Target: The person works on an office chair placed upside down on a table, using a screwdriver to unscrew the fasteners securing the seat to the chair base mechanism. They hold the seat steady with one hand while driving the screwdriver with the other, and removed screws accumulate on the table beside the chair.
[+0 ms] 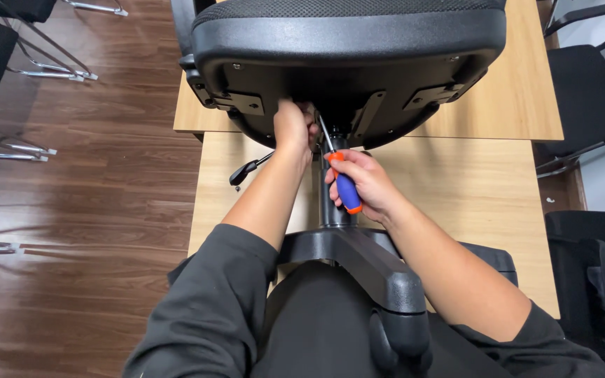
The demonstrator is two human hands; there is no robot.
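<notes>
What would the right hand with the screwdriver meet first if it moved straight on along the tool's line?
The right hand points the screwdriver up toward the underside of the chair seat. The tip would probably meet the mechanism plate there first, beside the left hand; depth is unclear.

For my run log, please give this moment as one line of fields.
right hand: holds screwdriver | left hand: under chair seat | screwdriver tip: at seat underside | chair: lying on wooden table

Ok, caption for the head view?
Right hand drives a screwdriver under the chair seat; left hand steadies it.
</notes>
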